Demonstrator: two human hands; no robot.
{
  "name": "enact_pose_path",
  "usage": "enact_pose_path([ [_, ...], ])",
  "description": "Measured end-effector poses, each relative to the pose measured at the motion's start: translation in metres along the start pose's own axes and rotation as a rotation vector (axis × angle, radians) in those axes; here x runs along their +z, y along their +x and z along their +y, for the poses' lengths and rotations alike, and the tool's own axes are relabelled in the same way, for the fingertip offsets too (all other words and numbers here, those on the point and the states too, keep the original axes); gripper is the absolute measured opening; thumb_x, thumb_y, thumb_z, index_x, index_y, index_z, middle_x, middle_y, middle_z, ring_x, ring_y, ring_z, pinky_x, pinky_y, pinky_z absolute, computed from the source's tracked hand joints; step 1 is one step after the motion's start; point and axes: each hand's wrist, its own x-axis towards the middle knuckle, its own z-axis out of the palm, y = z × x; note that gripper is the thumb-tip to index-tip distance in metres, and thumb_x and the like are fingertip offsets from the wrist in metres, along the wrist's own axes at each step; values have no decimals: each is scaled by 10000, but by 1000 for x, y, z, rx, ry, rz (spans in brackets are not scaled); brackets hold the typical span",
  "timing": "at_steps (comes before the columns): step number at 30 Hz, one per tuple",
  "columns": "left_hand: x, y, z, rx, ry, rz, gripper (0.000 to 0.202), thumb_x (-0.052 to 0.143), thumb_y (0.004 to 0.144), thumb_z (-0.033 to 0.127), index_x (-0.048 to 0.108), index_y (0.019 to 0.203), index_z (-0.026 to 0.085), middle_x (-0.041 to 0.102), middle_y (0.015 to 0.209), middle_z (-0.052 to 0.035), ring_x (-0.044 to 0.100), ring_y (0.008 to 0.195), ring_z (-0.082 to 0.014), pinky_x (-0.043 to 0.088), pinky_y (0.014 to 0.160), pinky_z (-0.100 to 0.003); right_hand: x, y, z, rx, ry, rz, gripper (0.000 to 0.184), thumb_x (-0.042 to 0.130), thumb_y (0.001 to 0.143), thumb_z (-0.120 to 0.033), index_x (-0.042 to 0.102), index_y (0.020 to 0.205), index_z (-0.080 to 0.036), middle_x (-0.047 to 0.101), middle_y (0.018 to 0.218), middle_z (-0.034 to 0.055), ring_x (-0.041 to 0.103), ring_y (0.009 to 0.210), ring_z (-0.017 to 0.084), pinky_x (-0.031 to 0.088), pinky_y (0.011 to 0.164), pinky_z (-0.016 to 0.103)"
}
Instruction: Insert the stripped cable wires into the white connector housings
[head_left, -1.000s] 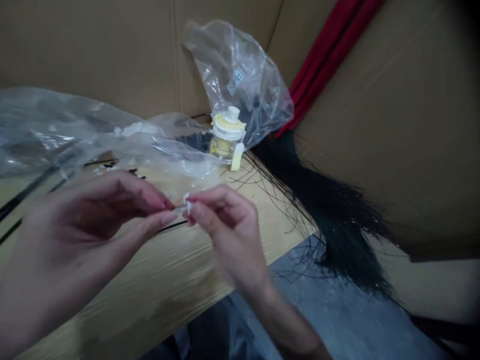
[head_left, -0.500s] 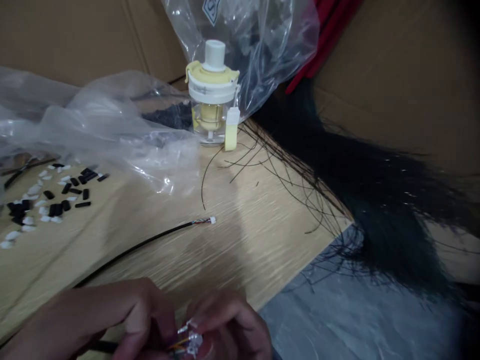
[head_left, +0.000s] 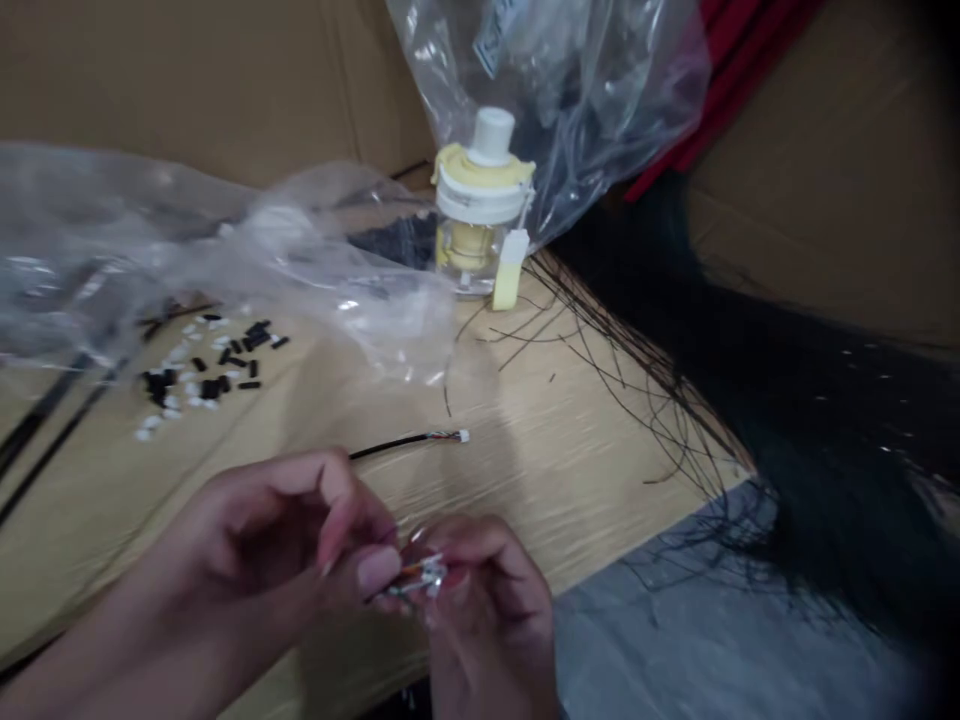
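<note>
Low in the view, my left hand [head_left: 292, 540] is closed, with thumb and fingers pinching a bundle of thin coloured wires [head_left: 411, 572]. At the wires' right end is a small whitish connector [head_left: 433, 573], slightly blurred. My right hand [head_left: 499, 590] is closed around that end, its thumb and forefinger pinching the connector. Beyond both hands a black cable [head_left: 394, 443] lies on the table; its coloured wires end in a small white plug [head_left: 463, 436]. Part of this cable is hidden behind my left hand.
Small black and white pieces [head_left: 217, 385] lie scattered at the left of the wooden table [head_left: 585, 450]. Clear plastic sheeting [head_left: 300, 250] lies behind them. A yellow-and-white lidded cup [head_left: 484, 200] stands at the back. Dark strands [head_left: 705, 330] hang over the right edge.
Both hands have come up higher in the view, still holding the wires and connector. The view has shifted, so the table things appear further right.
</note>
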Motion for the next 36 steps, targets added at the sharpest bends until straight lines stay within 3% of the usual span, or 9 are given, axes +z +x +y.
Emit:
enact_pose_path([
  [1,6,-1,10,2,-16,-46,289,794,760,146,555,611,207,699,712,29,651,642,-96,540,595,-135,5,2,-3,-10,-20,11,35,789,818,-274,782,850,-285,731,825,-9,681,711,95,577,662,193],
  [3,12,-7,24,65,-87,0,270,780,803,186,551,662,211,682,734,45,644,667,-78,544,638,-124,16,5,-9,-58,-79,8,31,788,822,-295,780,846,-276,728,842,-18,682,738,87,574,694,178],
  [8,11,-32,39,252,-144,68,214,799,792,175,602,723,226,662,709,58,657,659,-83,555,631,-122,51,9,-26,-146,-80,-102,50,810,795,-295,775,796,-259,729,731,-24,683,650,88,571,638,169],
  [13,6,-58,49,418,-250,105,180,771,835,202,603,785,245,666,760,77,658,706,-54,552,680,-89,82,5,-38,-107,-74,-273,78,823,784,-302,768,791,-249,740,716,-30,692,637,75,572,672,156],
  [21,-7,-84,70,690,-401,100,204,779,827,195,579,796,220,697,796,49,687,735,-75,575,714,-132,137,10,-52,-40,-75,-529,69,810,799,-246,757,809,-203,749,756,-19,693,670,57,586,691,132],
  [25,-13,-92,75,773,-477,137,218,792,815,189,579,844,230,718,738,57,718,705,-76,586,729,-148,161,12,-55,4,-61,-660,47,804,797,-201,758,795,-207,746,735,-38,706,672,43,591,712,116],
  [32,-27,-96,80,1002,-485,337,287,834,754,142,577,863,211,745,737,43,724,678,-66,578,685,-112,196,21,-51,-1,-96,-773,93,850,746,-213,759,768,-210,730,690,-36,682,620,46,582,666,94],
  [36,-34,-104,88,1036,-480,352,323,848,716,116,591,891,203,763,749,16,737,668,-91,589,670,-132,213,22,-47,-9,-109,-865,82,828,776,-235,752,781,-206,732,679,-30,680,611,51,585,633,106],
])
